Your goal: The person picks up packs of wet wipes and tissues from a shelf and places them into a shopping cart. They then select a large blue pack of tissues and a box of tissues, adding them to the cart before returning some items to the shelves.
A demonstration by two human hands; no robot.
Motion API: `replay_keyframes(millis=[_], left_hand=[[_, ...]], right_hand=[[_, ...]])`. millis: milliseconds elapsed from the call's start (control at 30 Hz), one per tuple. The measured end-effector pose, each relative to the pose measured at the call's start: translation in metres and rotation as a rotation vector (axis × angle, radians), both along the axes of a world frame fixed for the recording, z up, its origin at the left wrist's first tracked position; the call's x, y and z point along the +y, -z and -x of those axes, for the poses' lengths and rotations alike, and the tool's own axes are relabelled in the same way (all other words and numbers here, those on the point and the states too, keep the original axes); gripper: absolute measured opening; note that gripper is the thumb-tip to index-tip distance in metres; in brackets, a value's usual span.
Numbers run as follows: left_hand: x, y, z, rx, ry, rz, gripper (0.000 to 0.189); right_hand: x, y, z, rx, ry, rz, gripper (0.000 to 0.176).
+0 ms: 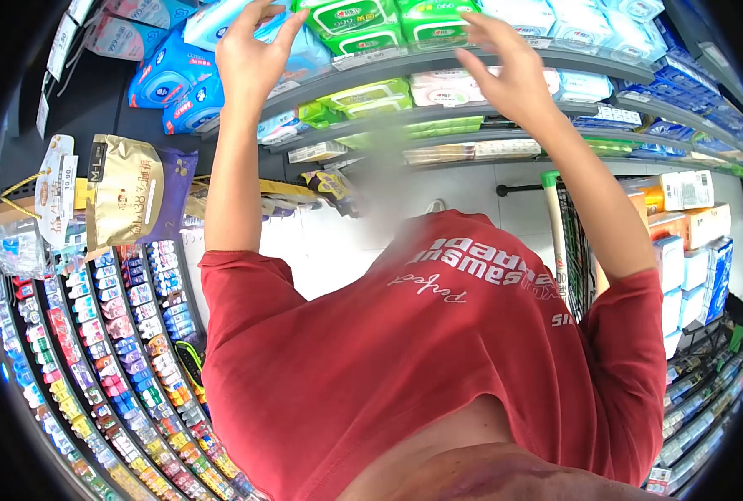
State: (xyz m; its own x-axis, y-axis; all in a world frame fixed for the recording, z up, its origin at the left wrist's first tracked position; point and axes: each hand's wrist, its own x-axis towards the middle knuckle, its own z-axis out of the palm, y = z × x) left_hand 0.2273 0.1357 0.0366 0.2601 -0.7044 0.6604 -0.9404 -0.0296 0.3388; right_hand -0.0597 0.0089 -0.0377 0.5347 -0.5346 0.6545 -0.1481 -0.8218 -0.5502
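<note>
Both arms reach up to a store shelf of wipe packs. My left hand (253, 52) has its fingers apart, in front of the blue packs (300, 54) and beside the green packs (351, 18). No pack is seen gripped in it. My right hand (509, 73) is raised with thumb and fingers spread and nothing between them. It is nearest the other green pack (432, 18) and the white packs (518, 15). The green packs lie between the two hands, on the upper shelf (463, 52).
Lower shelves hold pink-white packs (442, 88) and more green ones. At the left hang a gold pouch (125, 192) and a price tag; curved racks of small products (121, 334) lie below. A cart (584, 242) and stacked boxes (693, 250) stand at the right.
</note>
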Motion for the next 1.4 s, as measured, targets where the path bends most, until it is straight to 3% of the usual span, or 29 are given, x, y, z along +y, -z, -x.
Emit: replay_keyframes(millis=[67,133,300,367,433,500,700,767,1000,1067,1233,1333,1400], left_hand=[[0.000,0.000,0.014,0.065,0.103,0.110,0.029],[-0.005,0.005,0.035,0.072,0.164,0.076,0.024],[-0.034,0.051,0.125,0.226,0.516,-0.166,0.011],[-0.044,0.084,0.172,0.093,0.646,-0.222,0.012],[-0.051,0.120,0.221,0.226,0.856,-0.449,0.014],[-0.052,0.146,0.273,0.150,1.007,-0.545,0.015],[-0.029,0.188,0.421,0.234,1.348,-0.777,0.019],[-0.020,0.189,0.457,0.251,1.492,-0.821,0.027],[0.018,0.194,0.545,0.379,1.585,-1.344,0.042],[0.029,0.203,0.564,0.670,1.428,-1.725,0.046],[0.040,0.198,0.594,1.011,1.288,-2.058,0.054],[0.045,0.206,0.605,1.156,1.140,-2.159,0.059],[0.047,0.211,0.610,1.191,1.061,-2.185,0.062]], right_hand=[[0.006,0.012,0.037,-0.023,0.006,-0.191,0.036],[0.011,0.018,0.078,0.132,0.099,-0.266,0.023],[0.018,0.043,0.165,0.128,0.315,-0.446,0.017],[0.022,0.054,0.196,0.079,0.376,-0.492,0.017],[0.026,0.066,0.218,0.025,0.449,-0.539,0.017],[0.035,0.077,0.243,-0.136,0.464,-0.610,0.018],[0.078,0.079,0.310,-0.033,0.796,-0.451,0.017],[0.094,0.082,0.333,-0.169,0.842,-0.522,0.018],[0.163,0.071,0.413,-0.115,1.175,-0.510,0.018],[0.183,0.073,0.435,-0.063,1.289,-0.431,0.017],[0.224,0.079,0.486,0.106,1.510,-0.353,0.021],[0.240,0.084,0.501,0.198,1.493,-0.493,0.026],[0.244,0.087,0.503,0.232,1.444,-0.762,0.034]])
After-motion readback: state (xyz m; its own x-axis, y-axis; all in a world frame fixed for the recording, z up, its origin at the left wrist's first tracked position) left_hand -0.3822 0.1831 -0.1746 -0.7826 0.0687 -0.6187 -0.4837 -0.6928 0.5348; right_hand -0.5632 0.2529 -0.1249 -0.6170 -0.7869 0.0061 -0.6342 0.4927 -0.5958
